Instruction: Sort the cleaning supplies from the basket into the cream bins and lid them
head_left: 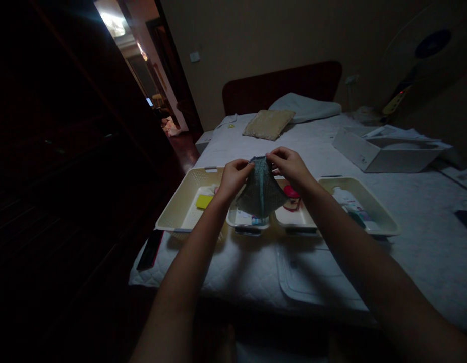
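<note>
left hand and right hand both raised, nearly touching, fingers curled and pinching the top edge of a speckled grey knit cloth. cloth hangs in a loose triangle, clear of the surfaces below, over two small cream plastic trays. neither hand has hold of anything else.

below left hand: wide cream lattice-walled plastic tray with a yellow rectangular sponge. right of the cloth: red plastic object in a tray, then a wide cream plastic tray with a white bottle. all sit on a white quilted bed cover.
</note>
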Motion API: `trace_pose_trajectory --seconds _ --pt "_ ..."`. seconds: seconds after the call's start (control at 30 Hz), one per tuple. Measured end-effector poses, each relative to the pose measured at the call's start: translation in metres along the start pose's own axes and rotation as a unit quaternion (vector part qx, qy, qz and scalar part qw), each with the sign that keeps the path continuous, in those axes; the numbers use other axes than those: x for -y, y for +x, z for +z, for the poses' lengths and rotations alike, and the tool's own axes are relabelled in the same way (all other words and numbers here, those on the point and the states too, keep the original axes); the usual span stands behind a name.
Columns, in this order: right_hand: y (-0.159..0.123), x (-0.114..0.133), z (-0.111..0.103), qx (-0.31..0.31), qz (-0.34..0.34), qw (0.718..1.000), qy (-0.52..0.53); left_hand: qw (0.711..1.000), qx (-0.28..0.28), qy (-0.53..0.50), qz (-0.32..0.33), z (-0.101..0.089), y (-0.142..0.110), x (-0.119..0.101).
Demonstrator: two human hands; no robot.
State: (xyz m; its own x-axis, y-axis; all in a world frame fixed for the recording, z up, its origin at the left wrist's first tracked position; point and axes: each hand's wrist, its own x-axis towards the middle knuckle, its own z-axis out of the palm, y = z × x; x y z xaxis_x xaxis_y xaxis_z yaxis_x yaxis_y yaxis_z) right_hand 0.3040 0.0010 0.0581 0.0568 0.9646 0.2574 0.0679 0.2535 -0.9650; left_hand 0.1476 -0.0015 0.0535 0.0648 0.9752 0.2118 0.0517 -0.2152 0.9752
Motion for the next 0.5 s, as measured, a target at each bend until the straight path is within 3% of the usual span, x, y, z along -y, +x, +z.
trace_pose_trajectory --seconds 0.5 --pt "-0.005 0.008 0.01 0.05 0.015 0.998 0.029 0.999 0.009 0.0 0.04 0.007 0.005 0.0"
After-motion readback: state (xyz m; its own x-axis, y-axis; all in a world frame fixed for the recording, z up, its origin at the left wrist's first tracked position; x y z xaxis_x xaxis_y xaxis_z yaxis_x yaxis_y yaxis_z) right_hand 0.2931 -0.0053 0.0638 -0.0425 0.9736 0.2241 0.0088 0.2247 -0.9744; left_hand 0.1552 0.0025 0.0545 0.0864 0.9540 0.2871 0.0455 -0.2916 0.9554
